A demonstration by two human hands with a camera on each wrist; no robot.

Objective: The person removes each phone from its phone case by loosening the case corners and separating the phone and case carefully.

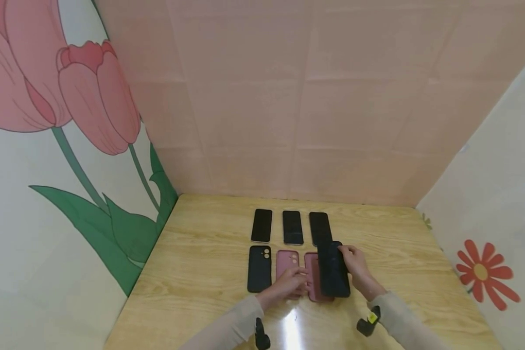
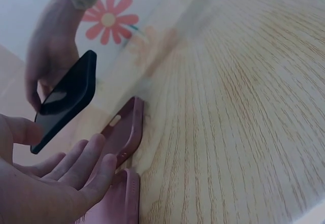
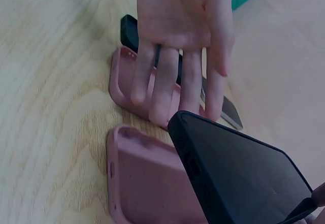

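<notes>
My right hand (image 1: 356,262) grips the edge of a black phone (image 1: 334,270), which looks to be in a black case, and holds it tilted above the table. Partly beneath it lies the right pink phone case (image 1: 311,272), open side up. My left hand (image 1: 290,282) hovers over the middle pink case (image 1: 285,261) with nothing in it; its fingers reach out straight toward the phone in the left wrist view. In the right wrist view, the left palm (image 3: 175,26) faces the camera, close beyond the phone (image 3: 244,168). Only fingertips of my right hand show there.
A black phone case (image 1: 259,270) lies face down left of the pink ones. Behind the cases, three dark phones stand in a row: left (image 1: 261,226), middle (image 1: 292,227) and right (image 1: 320,227). Walls border the wooden table (image 1: 192,272) at back and sides.
</notes>
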